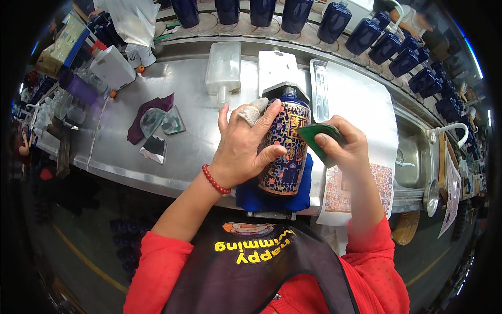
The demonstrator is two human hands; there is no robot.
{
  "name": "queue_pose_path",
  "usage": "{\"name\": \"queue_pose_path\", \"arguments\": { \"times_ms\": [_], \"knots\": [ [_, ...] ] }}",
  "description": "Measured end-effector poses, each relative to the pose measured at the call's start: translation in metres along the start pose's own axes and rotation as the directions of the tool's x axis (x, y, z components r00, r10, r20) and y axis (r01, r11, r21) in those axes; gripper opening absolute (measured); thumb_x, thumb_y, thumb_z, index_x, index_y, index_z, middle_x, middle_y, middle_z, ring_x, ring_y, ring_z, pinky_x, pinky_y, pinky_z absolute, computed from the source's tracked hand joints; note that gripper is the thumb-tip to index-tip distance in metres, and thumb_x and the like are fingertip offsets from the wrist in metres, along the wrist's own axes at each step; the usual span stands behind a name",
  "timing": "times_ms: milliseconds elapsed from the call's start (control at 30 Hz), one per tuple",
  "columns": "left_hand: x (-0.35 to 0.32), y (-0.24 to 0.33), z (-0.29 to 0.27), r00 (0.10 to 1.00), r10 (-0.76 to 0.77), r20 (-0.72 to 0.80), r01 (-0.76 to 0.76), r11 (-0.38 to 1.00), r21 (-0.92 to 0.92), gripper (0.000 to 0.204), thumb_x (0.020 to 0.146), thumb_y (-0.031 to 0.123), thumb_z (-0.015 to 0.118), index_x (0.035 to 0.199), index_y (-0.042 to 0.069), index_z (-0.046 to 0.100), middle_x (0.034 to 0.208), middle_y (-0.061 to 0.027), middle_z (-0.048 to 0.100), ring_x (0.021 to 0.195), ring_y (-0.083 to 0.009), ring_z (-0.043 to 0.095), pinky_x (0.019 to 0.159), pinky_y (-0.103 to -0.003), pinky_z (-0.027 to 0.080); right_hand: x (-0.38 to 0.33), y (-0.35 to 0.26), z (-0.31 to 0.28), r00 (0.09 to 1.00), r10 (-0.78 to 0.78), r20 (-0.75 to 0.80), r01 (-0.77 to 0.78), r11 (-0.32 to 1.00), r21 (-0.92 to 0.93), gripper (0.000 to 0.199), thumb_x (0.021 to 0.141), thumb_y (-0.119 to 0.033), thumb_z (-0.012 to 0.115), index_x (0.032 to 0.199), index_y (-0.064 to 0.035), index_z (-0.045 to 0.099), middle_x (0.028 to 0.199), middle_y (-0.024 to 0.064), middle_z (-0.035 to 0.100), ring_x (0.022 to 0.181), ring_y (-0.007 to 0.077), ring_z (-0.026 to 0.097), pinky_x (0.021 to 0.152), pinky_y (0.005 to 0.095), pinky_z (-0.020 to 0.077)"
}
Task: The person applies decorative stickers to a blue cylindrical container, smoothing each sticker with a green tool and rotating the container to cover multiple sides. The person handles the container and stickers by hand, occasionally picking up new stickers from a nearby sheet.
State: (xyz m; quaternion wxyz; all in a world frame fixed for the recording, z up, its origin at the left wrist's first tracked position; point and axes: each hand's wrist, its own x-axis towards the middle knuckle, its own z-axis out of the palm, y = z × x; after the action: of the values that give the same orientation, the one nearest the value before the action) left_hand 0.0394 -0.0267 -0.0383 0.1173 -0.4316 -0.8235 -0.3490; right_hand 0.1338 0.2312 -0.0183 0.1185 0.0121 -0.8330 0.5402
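Steel bench [183, 104]: left hand [243, 149] fingers grip one patterned bottle [285, 144], right hand [345, 146] fingers pinch one green pad [316, 135].

Bottle [285, 149]: lying on a cushion [272, 199] at the worktop's [198, 104] near edge. Left of it, cloth scraps [154, 123]. Right, a printed sheet [361, 183], then a sink [413, 157]. Behind, a row of bottles [293, 15].

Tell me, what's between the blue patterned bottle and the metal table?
A blue cloth pad lies under the blue patterned bottle, cushioning it from the metal table, as the head view shows.
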Motion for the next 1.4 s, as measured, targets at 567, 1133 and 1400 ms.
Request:
{"name": "queue_pose_path", "arguments": {
  "times_ms": [567,1133,1400],
  "knots": [
    [-0.021,-0.011,0.013,0.997,-0.079,0.028,0.083,0.950,-0.299,0.104,0.092,0.072,0.051,0.159,-0.002,0.023,0.142,-0.0253,0.052,0.132,-0.0389,0.050,0.118,-0.062,0.013,0.018,-0.053,0.016,0.787,-0.540,0.297,0.582,0.810,-0.068,0.033,0.071,-0.004,0.082,0.102,-0.0070,0.074,0.083,0.0057,0.058,0.075,0.0230,0.059,0.070,0.0382,0.0466],
    [-0.058,0.027,-0.013,0.996,0.077,-0.034,-0.071,0.985,0.155,0.096,0.075,0.044,0.081,0.148,-0.004,0.044,0.118,-0.0103,0.070,0.124,-0.0302,0.057,0.114,-0.072,0.010,-0.010,-0.013,0.022,0.934,-0.316,-0.166,0.253,0.914,-0.317,0.018,0.091,-0.010,0.075,0.103,0.0020,0.069,0.080,0.0069,0.059,0.067,0.0142,0.056,0.059,0.0278,0.0437],
    [-0.053,0.025,-0.009,0.997,0.079,-0.015,-0.078,0.995,0.064,0.092,0.079,0.061,0.074,0.147,0.005,0.050,0.131,-0.0166,0.061,0.129,-0.0368,0.050,0.115,-0.070,0.011,0.000,-0.024,0.023,0.953,-0.253,-0.163,0.145,0.859,-0.490,0.040,0.094,0.008,0.059,0.133,0.0031,0.058,0.118,0.0198,0.066,0.099,0.0266,0.067,0.087,0.0350,0.0538]
  ]
}}
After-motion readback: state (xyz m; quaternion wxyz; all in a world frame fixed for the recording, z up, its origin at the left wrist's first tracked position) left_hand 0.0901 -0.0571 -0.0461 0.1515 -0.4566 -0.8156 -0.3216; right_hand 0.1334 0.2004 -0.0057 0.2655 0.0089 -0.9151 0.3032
